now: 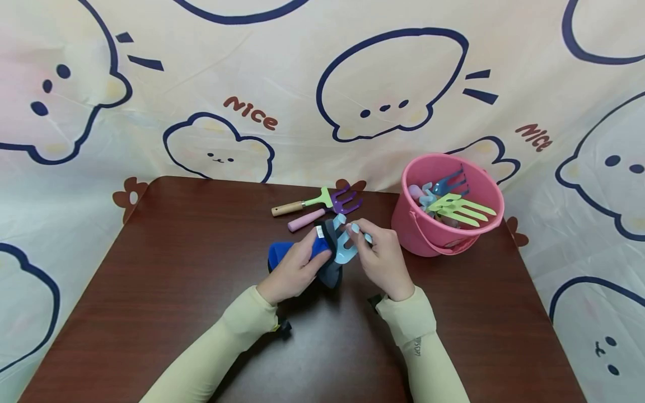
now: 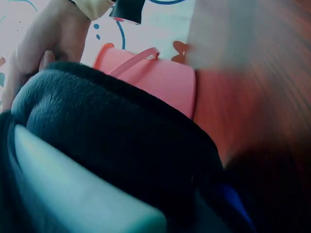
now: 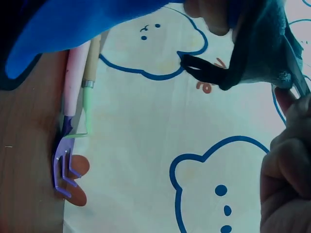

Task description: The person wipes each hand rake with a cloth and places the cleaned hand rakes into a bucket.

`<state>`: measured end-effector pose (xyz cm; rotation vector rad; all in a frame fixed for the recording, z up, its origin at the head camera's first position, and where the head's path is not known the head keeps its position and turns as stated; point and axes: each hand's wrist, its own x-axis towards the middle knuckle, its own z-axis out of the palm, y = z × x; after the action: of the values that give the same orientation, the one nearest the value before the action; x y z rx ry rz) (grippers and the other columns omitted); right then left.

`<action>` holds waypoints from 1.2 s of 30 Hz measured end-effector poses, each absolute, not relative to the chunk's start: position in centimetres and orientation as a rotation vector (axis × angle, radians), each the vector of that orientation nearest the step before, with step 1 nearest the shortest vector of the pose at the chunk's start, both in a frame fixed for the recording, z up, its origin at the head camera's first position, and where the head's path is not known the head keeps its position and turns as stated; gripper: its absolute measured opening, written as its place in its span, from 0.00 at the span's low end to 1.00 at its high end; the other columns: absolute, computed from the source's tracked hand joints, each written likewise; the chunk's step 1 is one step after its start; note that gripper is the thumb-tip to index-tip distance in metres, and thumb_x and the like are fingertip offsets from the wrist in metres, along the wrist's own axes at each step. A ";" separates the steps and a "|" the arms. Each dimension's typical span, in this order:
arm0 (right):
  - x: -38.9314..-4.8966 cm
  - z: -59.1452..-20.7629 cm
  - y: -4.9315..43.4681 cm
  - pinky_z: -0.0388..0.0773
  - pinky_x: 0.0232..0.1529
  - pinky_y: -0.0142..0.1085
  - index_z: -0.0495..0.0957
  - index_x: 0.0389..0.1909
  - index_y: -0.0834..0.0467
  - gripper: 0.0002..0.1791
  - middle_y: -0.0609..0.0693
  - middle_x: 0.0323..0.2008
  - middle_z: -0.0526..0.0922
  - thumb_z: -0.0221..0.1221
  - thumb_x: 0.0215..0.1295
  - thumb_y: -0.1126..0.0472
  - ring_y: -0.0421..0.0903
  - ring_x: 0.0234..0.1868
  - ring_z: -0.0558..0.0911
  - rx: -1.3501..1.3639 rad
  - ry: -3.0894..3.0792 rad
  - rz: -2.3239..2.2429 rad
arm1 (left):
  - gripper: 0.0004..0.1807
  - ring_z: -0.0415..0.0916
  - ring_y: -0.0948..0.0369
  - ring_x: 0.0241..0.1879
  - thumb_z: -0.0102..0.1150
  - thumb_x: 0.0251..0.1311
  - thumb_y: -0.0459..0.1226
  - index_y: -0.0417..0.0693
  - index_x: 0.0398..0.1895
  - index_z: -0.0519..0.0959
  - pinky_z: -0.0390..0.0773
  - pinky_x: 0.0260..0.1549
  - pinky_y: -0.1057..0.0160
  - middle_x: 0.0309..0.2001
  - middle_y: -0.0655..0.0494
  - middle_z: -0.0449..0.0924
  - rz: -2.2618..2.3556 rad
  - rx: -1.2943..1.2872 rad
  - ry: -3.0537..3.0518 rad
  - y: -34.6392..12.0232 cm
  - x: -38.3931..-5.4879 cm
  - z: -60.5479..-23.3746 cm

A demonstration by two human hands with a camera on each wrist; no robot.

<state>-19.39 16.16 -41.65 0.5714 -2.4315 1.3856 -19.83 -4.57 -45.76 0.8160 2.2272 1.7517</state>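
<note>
My left hand (image 1: 292, 270) grips a soft blue cloth item (image 1: 280, 253) with a dark grey fleecy part and a small white label, its thumb on top. In the right wrist view, a dark loop sticks out from this cloth (image 3: 262, 53). Pinched in my right hand (image 1: 384, 258) is a light blue plastic piece (image 1: 345, 253) with curved prongs, at the cloth's dark edge. Fingers and cloth hide part of it. Dark fleece (image 2: 112, 121) fills much of the left wrist view.
Behind the hands lie a green tool with a wooden handle (image 1: 288, 209) and a purple rake with a pink handle (image 1: 307, 220). A pink bucket (image 1: 418, 238) at right holds a green fork (image 1: 461, 210), a dark blue rake (image 1: 448, 184) and other pieces. Printed cloth hangs behind the brown table (image 1: 176, 252).
</note>
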 end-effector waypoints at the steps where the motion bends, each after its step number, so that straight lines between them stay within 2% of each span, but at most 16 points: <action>1: -19.3 -41.5 16.2 0.86 0.39 0.36 0.86 0.44 0.61 0.08 0.51 0.31 0.89 0.58 0.76 0.65 0.43 0.31 0.87 0.562 -2.425 1.379 | 0.30 0.75 0.51 0.68 0.49 0.80 0.37 0.44 0.80 0.56 0.72 0.68 0.46 0.73 0.46 0.71 1.765 0.815 2.208 -4.6 -19.9 -45.8; 5: -19.2 -41.3 16.3 0.84 0.35 0.34 0.85 0.43 0.61 0.07 0.52 0.30 0.88 0.58 0.76 0.65 0.43 0.30 0.86 0.524 -2.405 1.400 | 0.29 0.76 0.53 0.63 0.50 0.80 0.39 0.45 0.79 0.58 0.76 0.65 0.50 0.71 0.48 0.73 1.764 0.813 2.161 -4.7 -20.0 -45.7; 9: -19.2 -41.3 16.5 0.83 0.32 0.34 0.85 0.41 0.60 0.08 0.51 0.29 0.88 0.58 0.77 0.63 0.42 0.30 0.85 0.491 -2.413 1.398 | 0.28 0.77 0.55 0.51 0.50 0.80 0.40 0.45 0.77 0.60 0.80 0.52 0.59 0.61 0.48 0.79 1.696 0.824 2.155 -4.7 -19.9 -45.4; 11: -19.2 -41.4 16.7 0.82 0.31 0.35 0.85 0.41 0.59 0.09 0.50 0.29 0.87 0.57 0.77 0.62 0.42 0.30 0.85 0.473 -2.427 1.389 | 0.26 0.77 0.56 0.46 0.50 0.80 0.40 0.44 0.76 0.61 0.78 0.44 0.63 0.51 0.48 0.81 1.662 0.839 2.156 -4.7 -19.9 -45.5; 14: -19.1 -41.5 16.9 0.82 0.32 0.35 0.85 0.40 0.59 0.09 0.50 0.29 0.87 0.57 0.78 0.61 0.41 0.30 0.84 0.449 -2.446 1.384 | 0.24 0.76 0.59 0.37 0.49 0.80 0.40 0.43 0.74 0.63 0.76 0.36 0.66 0.37 0.51 0.77 1.603 0.860 2.162 -4.6 -19.8 -45.8; 16: -19.1 -41.5 17.1 0.82 0.34 0.34 0.85 0.41 0.58 0.09 0.50 0.30 0.87 0.57 0.78 0.60 0.41 0.31 0.84 0.448 -2.454 1.382 | 0.22 0.75 0.60 0.33 0.49 0.80 0.40 0.42 0.72 0.65 0.74 0.31 0.67 0.31 0.53 0.73 1.565 0.883 2.181 -4.7 -19.7 -45.9; 18: -19.2 -41.5 17.4 0.81 0.35 0.34 0.84 0.41 0.59 0.09 0.50 0.30 0.87 0.57 0.78 0.61 0.41 0.31 0.84 0.442 -2.446 1.392 | 0.18 0.73 0.61 0.29 0.49 0.80 0.41 0.42 0.66 0.68 0.73 0.28 0.67 0.29 0.54 0.71 1.535 0.906 2.194 -4.8 -19.8 -45.9; 22: -19.2 -41.4 18.2 0.79 0.35 0.31 0.84 0.40 0.62 0.09 0.51 0.30 0.86 0.57 0.77 0.63 0.40 0.32 0.83 0.401 -2.387 1.438 | 0.15 0.75 0.63 0.30 0.50 0.80 0.41 0.43 0.61 0.71 0.75 0.28 0.67 0.31 0.57 0.73 1.463 0.981 2.220 -5.0 -20.0 -45.8; 29: -19.3 -40.9 19.7 0.74 0.30 0.30 0.83 0.39 0.62 0.09 0.51 0.25 0.79 0.56 0.78 0.64 0.42 0.27 0.77 0.361 -2.334 1.454 | 0.23 0.74 0.65 0.31 0.49 0.80 0.44 0.44 0.71 0.66 0.74 0.32 0.66 0.29 0.59 0.70 1.341 1.114 2.225 -5.4 -20.2 -45.7; 33: -19.2 -40.6 20.8 0.70 0.24 0.31 0.83 0.39 0.62 0.08 0.49 0.19 0.73 0.57 0.77 0.65 0.42 0.19 0.71 0.305 -2.266 1.512 | 0.27 0.76 0.64 0.40 0.48 0.81 0.44 0.45 0.77 0.61 0.77 0.40 0.65 0.40 0.57 0.79 1.294 1.151 2.228 -5.6 -20.2 -45.6; 36: -19.1 -40.3 21.7 0.71 0.23 0.29 0.84 0.40 0.63 0.08 0.47 0.19 0.73 0.57 0.77 0.65 0.42 0.17 0.70 0.252 -2.219 1.551 | 0.27 0.77 0.62 0.44 0.48 0.81 0.45 0.45 0.77 0.62 0.79 0.44 0.63 0.51 0.53 0.82 1.252 1.144 2.235 -5.8 -20.4 -45.6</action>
<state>-19.10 21.74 -40.27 0.2521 -2.2191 1.5505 -20.41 -5.80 -45.65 1.1441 2.2349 1.2523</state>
